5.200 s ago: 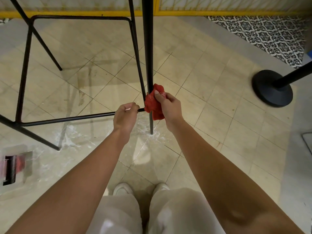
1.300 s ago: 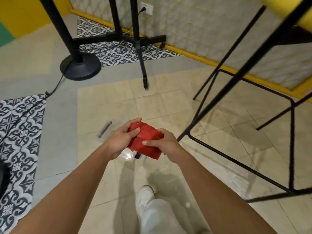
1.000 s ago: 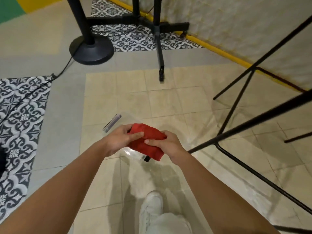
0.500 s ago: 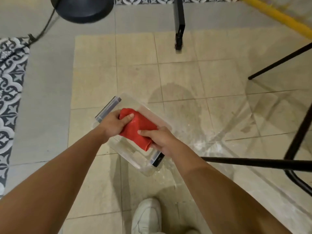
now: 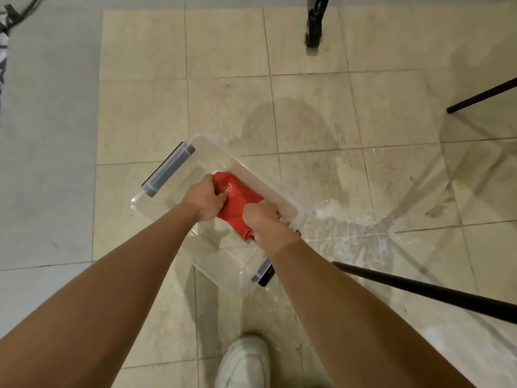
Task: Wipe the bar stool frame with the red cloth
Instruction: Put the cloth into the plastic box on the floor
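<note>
The red cloth (image 5: pixel 237 201) is bunched between both of my hands, low inside a clear plastic tub (image 5: pixel 212 148) on the tiled floor. My left hand (image 5: pixel 205 198) grips its left end and my right hand (image 5: pixel 263 219) grips its right end, knuckles up. Of the black bar stool frame, only one bar (image 5: pixel 425 289) crossing the lower right and one leg tip (image 5: pixel 481 98) at the right edge show. Both hands are away from the frame.
The tub has grey clip handles (image 5: pixel 167 169) at its ends. A black stand foot (image 5: pixel 314 22) stands at the top. White residue and damp marks (image 5: pixel 349 219) spread over the tiles to the right. My white shoe (image 5: pixel 246 362) is at the bottom. A cable (image 5: pixel 16 9) lies top left.
I turned from the stool frame, where my right hand held the cloth on a leg, to the tub. Both hands took the cloth and lowered it into the tub.
</note>
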A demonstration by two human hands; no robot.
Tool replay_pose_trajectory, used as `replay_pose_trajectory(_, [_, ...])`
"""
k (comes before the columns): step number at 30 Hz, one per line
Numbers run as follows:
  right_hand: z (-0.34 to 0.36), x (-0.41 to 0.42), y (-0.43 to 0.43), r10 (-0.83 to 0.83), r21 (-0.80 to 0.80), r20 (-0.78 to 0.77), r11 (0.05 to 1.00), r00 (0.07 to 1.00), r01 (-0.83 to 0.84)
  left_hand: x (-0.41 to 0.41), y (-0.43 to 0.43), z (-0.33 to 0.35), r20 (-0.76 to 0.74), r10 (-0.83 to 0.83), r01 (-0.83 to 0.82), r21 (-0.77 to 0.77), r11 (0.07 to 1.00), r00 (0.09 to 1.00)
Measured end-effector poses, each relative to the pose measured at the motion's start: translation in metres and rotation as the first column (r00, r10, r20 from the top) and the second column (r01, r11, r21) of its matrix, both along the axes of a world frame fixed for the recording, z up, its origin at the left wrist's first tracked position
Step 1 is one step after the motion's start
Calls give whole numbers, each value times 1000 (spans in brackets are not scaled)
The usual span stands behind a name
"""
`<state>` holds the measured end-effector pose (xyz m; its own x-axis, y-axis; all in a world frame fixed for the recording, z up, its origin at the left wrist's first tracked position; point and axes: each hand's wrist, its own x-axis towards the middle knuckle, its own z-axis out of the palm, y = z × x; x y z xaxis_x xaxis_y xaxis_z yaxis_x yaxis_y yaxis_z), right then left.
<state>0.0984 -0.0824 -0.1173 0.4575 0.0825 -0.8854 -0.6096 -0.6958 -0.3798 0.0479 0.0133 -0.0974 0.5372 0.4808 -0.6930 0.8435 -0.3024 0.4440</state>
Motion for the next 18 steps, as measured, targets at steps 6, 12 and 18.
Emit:
replay_pose_trajectory(6, [26, -11, 0, 17, -24, 42, 1000, 999, -16, -5, -12, -3, 27, -135, 128, 198, 972, 990])
replay_pose_trajectory(12, [58, -15, -10, 460, -151, 230, 887, 858, -435, -12, -20, 7, 112, -275, 210, 397, 893, 955])
replay_pose_trajectory(18, [53, -16, -14, 610, -206, 268, 792, 745, -575, -7, -26, -3, 40, -308, 270, 385, 883, 951])
